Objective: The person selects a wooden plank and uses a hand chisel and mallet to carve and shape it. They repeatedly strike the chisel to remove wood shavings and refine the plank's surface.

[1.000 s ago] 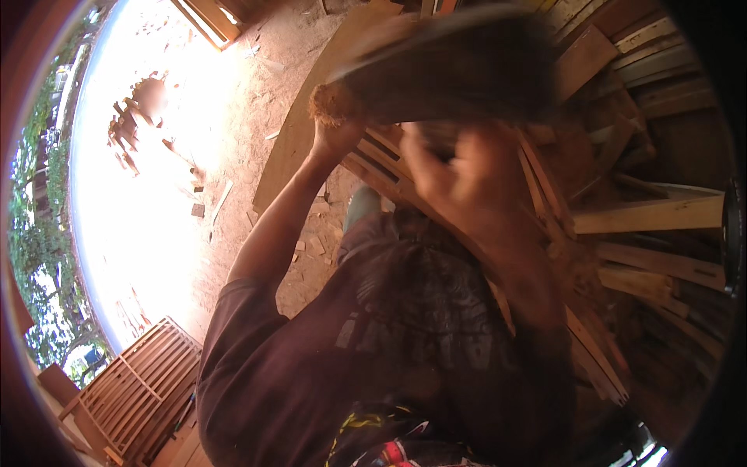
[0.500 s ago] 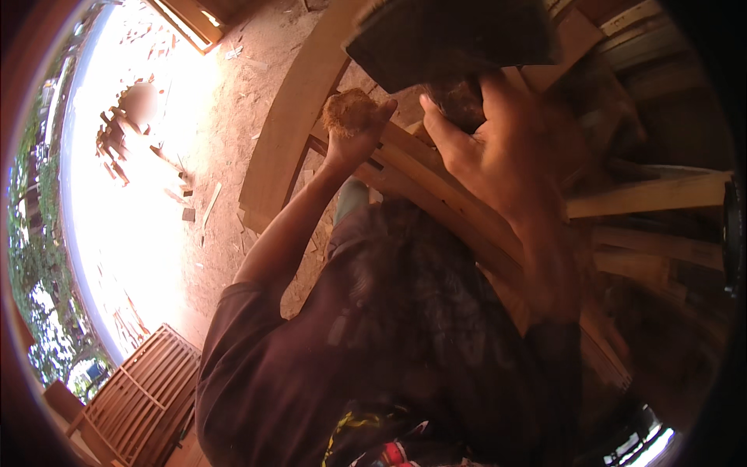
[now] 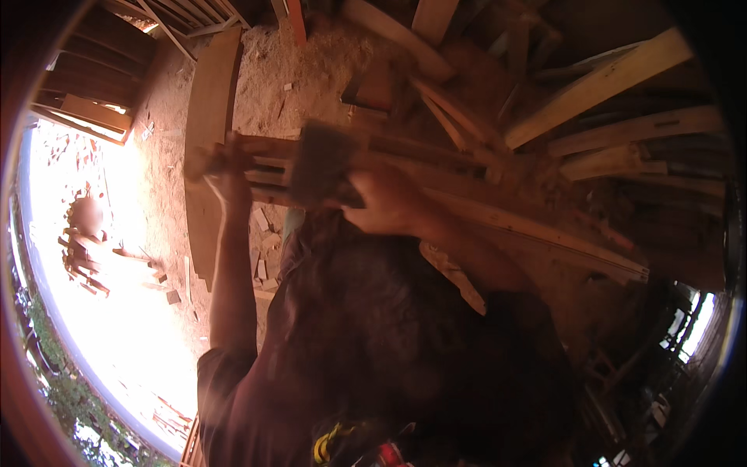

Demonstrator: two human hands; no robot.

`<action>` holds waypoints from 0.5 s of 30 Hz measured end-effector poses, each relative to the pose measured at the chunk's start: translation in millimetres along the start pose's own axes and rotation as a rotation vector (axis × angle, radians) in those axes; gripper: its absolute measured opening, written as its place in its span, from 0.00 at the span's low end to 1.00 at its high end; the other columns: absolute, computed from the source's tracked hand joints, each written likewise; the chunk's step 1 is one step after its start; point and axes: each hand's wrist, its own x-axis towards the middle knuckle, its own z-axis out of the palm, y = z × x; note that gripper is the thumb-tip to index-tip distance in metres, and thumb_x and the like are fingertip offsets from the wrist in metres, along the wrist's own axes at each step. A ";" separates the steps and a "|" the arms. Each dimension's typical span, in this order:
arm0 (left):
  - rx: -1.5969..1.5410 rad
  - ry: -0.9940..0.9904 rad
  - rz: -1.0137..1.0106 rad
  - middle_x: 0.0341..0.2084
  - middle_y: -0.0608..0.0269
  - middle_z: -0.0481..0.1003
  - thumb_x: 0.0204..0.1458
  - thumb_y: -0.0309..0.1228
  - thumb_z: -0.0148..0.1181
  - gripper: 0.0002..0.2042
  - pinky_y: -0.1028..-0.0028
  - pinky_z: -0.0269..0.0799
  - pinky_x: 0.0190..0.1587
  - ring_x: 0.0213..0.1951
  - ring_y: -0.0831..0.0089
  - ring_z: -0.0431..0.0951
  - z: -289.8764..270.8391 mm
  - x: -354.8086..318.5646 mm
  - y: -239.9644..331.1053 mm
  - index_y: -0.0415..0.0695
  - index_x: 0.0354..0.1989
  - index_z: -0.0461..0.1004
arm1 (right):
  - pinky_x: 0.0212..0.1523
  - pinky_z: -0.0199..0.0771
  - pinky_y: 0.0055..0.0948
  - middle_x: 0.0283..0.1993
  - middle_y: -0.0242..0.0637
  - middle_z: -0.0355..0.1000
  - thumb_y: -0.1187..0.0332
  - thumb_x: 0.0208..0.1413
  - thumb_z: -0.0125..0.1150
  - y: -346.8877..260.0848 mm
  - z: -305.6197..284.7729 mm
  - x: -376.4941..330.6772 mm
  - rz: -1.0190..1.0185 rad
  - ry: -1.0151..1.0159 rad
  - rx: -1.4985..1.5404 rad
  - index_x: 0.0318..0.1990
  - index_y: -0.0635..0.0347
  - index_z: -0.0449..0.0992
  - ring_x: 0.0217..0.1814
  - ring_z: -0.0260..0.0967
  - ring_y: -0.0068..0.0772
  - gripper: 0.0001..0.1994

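My left hand (image 3: 226, 180) is closed around a tool with a thick round wooden handle (image 3: 204, 162); its working end is hidden, and motion smears the grip. It is over the ends of several narrow wooden pieces (image 3: 268, 162), beside a broad curved plank (image 3: 212, 101). My right hand (image 3: 385, 198) grips a mallet with a dark, square, block-like head (image 3: 323, 162). Blurred, the head hangs over those narrow pieces, to the right of my left hand and apart from it. Whether it touches the wood I cannot tell.
Long beams (image 3: 537, 229) extend to the right, with planks (image 3: 599, 86) heaped at the far right. Wood scraps (image 3: 263, 222) lie on the dirt floor (image 3: 272, 70). At left, a person (image 3: 85, 218), blurred, is in bright sunlight; slatted wooden frames (image 3: 183, 15) stand at the far left.
The mallet has come down from high near the camera to just above the wood. The view has turned, so both hands and the curved plank appear further left. Both hands keep their grips.
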 end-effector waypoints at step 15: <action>0.317 -0.864 0.514 0.41 0.57 0.80 0.45 0.24 0.74 0.22 0.66 0.78 0.51 0.46 0.60 0.80 135.4 -60.1 60.6 0.42 0.52 0.78 | 0.57 0.80 0.44 0.61 0.44 0.74 0.52 0.58 0.76 39.0 -34.8 -114.2 0.350 0.346 0.244 0.63 0.59 0.75 0.58 0.77 0.47 0.31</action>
